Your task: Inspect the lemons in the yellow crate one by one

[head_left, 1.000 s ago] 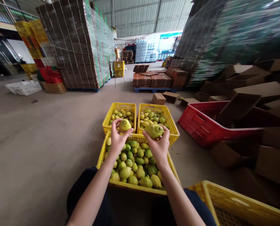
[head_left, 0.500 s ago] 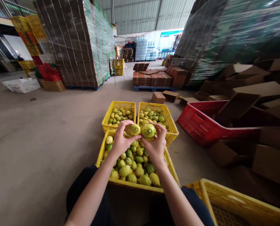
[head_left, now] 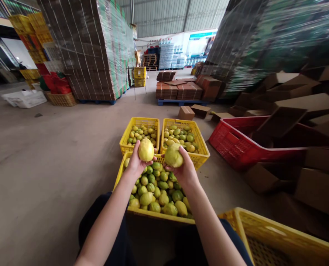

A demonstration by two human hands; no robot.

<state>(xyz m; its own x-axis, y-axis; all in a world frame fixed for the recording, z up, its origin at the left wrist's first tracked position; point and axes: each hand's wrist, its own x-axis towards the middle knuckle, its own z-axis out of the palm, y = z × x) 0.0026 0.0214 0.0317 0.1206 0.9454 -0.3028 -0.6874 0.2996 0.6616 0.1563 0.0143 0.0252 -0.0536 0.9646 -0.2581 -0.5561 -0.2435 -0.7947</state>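
My left hand (head_left: 135,162) is closed around a yellow lemon (head_left: 146,150), held up above the near crate. Beside it, my right hand (head_left: 185,169) grips a larger, greener lemon (head_left: 173,155). A small gap separates the two fruits. Below both hands stands a yellow plastic crate (head_left: 161,215) full of green and yellow lemons (head_left: 154,198). Just beyond it are two more yellow crates, one at the left (head_left: 123,145) and one at the right (head_left: 204,153), both holding lemons. My hands hide part of the near crate's far rim.
A yellow crate (head_left: 280,236) sits by my right knee. Further right, a red crate (head_left: 228,142) stands among loose cardboard boxes (head_left: 319,190). Ahead, flattened cartons (head_left: 181,91) lie on a blue pallet (head_left: 175,103). Wrapped stacks (head_left: 81,51) rise on both sides of the concrete floor (head_left: 56,155).
My hands have moved apart and turned, so the lemons no longer sit side by side with their ends toward me. Both are still held, now with palms more upward.
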